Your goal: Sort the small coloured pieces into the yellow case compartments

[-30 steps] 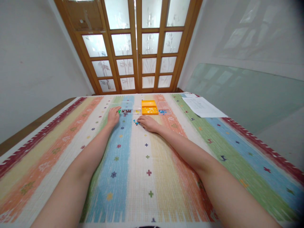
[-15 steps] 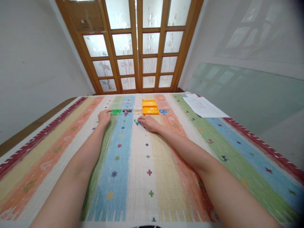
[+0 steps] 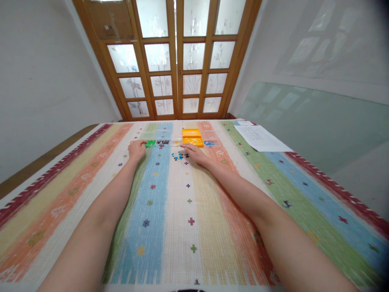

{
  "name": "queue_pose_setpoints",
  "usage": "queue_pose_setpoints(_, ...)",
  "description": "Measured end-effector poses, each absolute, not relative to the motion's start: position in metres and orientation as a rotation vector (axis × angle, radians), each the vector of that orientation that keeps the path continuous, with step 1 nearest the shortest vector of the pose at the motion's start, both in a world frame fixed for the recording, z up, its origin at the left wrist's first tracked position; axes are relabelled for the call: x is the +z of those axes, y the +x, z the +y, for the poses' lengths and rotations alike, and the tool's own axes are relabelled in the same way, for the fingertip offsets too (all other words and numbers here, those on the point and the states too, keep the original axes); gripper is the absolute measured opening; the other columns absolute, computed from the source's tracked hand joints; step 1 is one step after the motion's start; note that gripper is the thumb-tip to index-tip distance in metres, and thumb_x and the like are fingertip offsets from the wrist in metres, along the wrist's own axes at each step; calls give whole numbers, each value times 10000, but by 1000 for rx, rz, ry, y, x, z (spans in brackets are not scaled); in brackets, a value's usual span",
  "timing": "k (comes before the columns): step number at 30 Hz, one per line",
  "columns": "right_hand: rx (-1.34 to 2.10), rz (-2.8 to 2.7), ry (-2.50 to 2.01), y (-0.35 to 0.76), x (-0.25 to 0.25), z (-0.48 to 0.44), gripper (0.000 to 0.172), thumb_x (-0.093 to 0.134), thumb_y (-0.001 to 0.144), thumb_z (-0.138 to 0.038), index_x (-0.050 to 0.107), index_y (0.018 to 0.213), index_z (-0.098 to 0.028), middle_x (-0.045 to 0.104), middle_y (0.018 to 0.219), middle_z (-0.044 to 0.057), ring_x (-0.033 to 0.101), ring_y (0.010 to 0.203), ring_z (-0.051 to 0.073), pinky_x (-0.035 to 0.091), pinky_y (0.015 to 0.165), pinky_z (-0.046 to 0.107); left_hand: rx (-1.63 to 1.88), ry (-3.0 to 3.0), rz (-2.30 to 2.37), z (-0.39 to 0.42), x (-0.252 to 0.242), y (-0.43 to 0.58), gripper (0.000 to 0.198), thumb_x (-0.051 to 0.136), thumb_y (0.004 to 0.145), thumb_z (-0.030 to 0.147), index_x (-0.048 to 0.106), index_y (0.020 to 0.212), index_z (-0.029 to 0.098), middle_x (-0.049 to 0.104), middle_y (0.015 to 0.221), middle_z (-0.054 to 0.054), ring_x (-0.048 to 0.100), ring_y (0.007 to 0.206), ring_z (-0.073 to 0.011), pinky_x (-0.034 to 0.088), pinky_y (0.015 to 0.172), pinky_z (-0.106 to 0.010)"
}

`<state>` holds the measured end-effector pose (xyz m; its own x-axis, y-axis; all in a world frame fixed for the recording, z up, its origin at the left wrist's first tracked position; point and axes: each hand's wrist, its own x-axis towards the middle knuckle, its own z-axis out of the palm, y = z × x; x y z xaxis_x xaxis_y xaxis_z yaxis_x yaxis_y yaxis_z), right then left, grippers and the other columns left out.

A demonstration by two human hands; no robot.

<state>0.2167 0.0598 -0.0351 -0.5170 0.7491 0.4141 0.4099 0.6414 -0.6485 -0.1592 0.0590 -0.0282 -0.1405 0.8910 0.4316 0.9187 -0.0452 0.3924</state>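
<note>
My left hand [image 3: 137, 151] is closed, fingertips together at the left edge of a clear box. There, green pieces [image 3: 150, 143] lie beside a compartment of dark red pieces [image 3: 163, 142]; whatever the fingertips hold is too small to make out. My right hand [image 3: 194, 153] has its fingertips drawn together near a few yellow pieces [image 3: 176, 142], just in front of an open orange case [image 3: 192, 132] with pale pieces inside. Anything in that pinch is hidden. Below those fingers, a loose scatter of small blue and dark pieces [image 3: 177, 156] lies on the cloth.
Another clear box with blue pieces [image 3: 209, 143] stands right of the orange case. A printed paper sheet [image 3: 263, 138] lies at the far right of the striped tablecloth [image 3: 179, 227]. Beyond the table are wooden glazed doors [image 3: 179, 73].
My right hand has moved up and slightly right from the scattered pieces to the yellow ones, uncovering more of the scatter. My left hand has shifted slightly right, over the edge of the green pieces.
</note>
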Motion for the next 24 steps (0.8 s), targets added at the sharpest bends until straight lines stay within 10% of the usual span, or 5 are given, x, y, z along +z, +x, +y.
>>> queue_pose_setpoints(24, 32, -1669, -1736, 296, -28, 102, 432, 366, 1068, -249, 757, 1208, -130, 724, 1300, 200, 676, 1190, 315, 500, 1053, 434, -665, -2752, -1342, 27, -19, -42, 310, 541, 939, 185, 821, 1060, 239, 787, 1124, -86, 620, 1139, -295, 454, 1113, -500)
